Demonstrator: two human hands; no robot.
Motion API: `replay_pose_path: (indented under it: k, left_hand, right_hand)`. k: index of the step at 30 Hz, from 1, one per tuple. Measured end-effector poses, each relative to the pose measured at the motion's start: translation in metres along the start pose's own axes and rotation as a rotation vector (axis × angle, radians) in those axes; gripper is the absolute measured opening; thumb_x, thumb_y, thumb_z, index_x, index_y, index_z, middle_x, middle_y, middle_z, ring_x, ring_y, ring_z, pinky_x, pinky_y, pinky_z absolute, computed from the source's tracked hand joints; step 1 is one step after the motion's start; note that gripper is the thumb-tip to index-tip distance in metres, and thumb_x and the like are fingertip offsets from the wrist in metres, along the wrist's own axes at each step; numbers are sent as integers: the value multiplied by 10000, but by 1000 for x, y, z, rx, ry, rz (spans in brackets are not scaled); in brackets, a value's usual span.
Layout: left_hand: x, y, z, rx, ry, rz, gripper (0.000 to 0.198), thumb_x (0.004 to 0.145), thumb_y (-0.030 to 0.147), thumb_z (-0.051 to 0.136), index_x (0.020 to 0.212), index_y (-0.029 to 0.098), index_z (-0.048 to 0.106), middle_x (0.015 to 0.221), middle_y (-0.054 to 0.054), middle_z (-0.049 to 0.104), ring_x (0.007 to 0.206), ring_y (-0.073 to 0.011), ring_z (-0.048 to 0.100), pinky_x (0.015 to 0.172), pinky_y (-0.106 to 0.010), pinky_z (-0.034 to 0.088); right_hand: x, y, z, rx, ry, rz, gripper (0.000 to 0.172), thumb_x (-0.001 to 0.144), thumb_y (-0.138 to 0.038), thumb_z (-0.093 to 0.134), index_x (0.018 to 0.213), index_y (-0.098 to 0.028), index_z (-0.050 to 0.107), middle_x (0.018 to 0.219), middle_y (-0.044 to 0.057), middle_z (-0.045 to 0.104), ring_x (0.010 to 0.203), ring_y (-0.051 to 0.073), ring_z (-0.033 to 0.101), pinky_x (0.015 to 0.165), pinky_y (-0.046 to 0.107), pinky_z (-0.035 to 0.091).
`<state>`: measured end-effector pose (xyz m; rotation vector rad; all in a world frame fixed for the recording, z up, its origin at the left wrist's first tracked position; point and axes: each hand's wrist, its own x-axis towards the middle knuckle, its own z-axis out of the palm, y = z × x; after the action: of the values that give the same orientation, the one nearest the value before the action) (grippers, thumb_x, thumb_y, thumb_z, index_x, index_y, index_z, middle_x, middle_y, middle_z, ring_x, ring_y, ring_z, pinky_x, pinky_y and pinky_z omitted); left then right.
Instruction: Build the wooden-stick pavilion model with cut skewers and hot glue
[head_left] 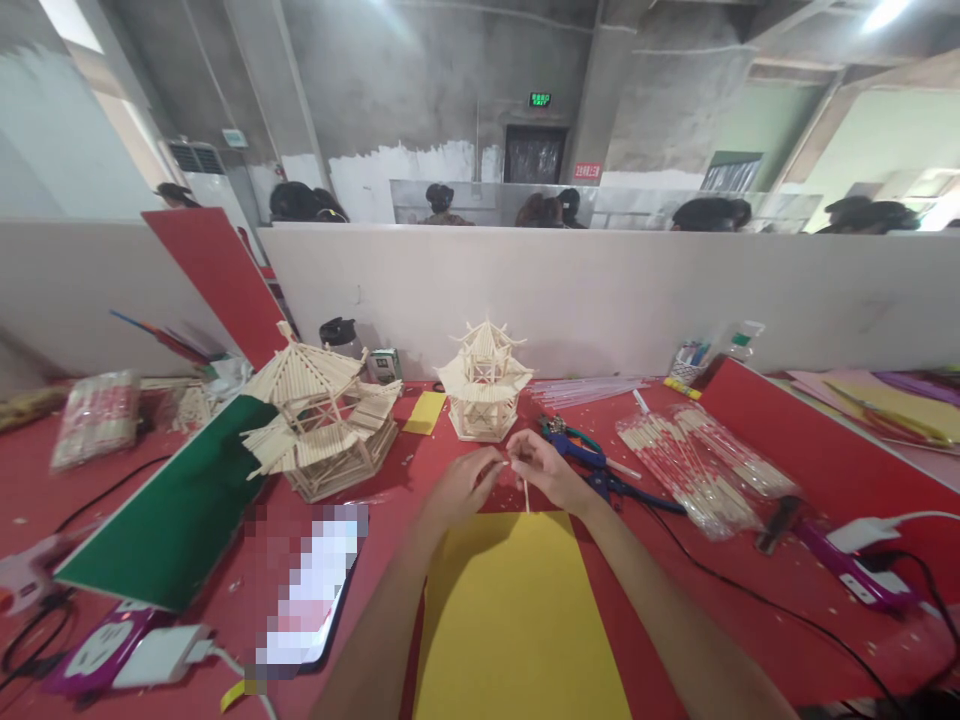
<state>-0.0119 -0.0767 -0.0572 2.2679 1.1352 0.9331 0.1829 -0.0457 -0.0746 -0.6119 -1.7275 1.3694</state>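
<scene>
My left hand [466, 482] and my right hand [546, 468] meet above the far edge of a yellow sheet [517, 610] on the red table [675, 600]. Both pinch thin wooden sticks [525, 490]; one stick hangs down from my right fingers. Just beyond my hands stands a small stick pavilion model [486, 380]. A larger stick pavilion [322, 415] sits to the left of it.
Blue-handled pliers [600, 465] and bags of sticks [697, 460] lie to the right. A purple glue gun [840, 560] with cable is at far right. A green board [172, 510], a phone [311, 590] and a power strip [105, 660] lie left. A white partition [600, 290] stands behind, other people beyond it.
</scene>
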Motion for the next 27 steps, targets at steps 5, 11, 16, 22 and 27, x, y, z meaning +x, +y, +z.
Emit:
replay_pose_path:
  k: [5,11,16,22,27]
  left_hand:
    - [1,0,-1,-26,27,-39,319,986,400,343,857,190,546,816,-21,616,733,-152,541,660,-237,395]
    - [1,-2,2,1,31,-72,331,975,442,357,881,195,556,810,-16,625,725,-155,554,657,-243,400]
    - [1,-3,3,10,33,-56,328,976,436,360,874,191,553,808,-19,623,725,-157,554,652,-247,399]
    - [1,-2,3,29,15,-46,334,979,427,350,872,189,558,804,-23,623,725,-162,554,664,-257,412]
    - [1,-1,4,47,13,-34,297,977,404,376,900,194,573,866,-25,646,757,-157,570,668,-249,413]
  right_hand:
    - [3,2,-4,-59,116,-23,251,843,-335,667,1034,-221,550,873,0,557,732,133,538,654,248,444]
    - [6,4,-4,-191,106,-12,186,833,-356,673,869,-180,625,798,12,619,728,148,558,705,271,445]
    - [5,2,-3,-226,119,-19,203,823,-375,678,864,-182,629,794,14,628,727,157,562,687,275,444]
    - [5,2,-2,-285,126,-61,186,849,-374,639,864,-188,639,798,22,634,727,167,560,681,281,434]
    - [3,-2,2,-376,119,-73,165,895,-350,570,831,-199,583,772,-3,586,692,151,530,661,263,405]
